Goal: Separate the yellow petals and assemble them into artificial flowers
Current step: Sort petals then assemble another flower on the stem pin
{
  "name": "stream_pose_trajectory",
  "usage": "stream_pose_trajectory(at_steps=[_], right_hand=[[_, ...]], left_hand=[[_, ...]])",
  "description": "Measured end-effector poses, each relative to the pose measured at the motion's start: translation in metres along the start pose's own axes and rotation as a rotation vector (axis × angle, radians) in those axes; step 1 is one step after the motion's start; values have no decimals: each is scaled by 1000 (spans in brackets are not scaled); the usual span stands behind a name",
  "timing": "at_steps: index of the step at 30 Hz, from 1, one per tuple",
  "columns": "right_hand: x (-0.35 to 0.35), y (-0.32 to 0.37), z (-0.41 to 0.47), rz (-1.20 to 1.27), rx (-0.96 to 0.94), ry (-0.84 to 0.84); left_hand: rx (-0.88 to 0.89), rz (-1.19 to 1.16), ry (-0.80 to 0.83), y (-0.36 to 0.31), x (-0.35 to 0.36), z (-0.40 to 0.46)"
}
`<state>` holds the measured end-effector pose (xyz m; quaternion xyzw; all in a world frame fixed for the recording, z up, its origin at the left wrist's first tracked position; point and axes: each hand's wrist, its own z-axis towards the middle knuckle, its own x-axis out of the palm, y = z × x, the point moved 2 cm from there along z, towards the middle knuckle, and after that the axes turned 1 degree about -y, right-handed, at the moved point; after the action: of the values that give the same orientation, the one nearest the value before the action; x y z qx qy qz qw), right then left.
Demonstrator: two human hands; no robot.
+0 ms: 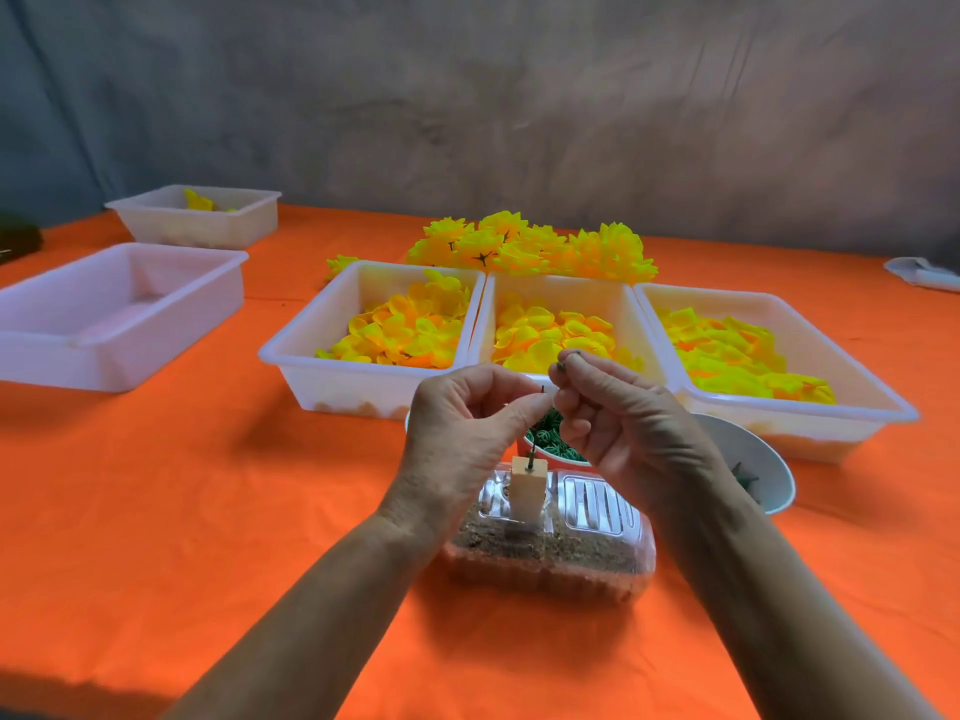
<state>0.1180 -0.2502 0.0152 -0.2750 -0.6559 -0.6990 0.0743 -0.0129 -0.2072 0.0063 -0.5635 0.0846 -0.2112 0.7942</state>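
Left hand pinches thin dark pin above block; right hand pinches small dark piece, fingers curled.

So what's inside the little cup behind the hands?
Small green rings fill the cup. You see only some of them in the gap between the left hand and right hand; the hands cover the rest, so anything else inside stays hidden.

We see an orange tablecloth under a grey wall. At far left lies a dark object, too cut off to identify. At far right rests a white object, partly out of view.
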Motion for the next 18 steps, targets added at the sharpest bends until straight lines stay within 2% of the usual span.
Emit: stream_pose_trajectory(at_steps=[18], right_hand=[[5,-6,-2,-71,39,73]], left_hand=[[-44,-102,14,2,1,1]])
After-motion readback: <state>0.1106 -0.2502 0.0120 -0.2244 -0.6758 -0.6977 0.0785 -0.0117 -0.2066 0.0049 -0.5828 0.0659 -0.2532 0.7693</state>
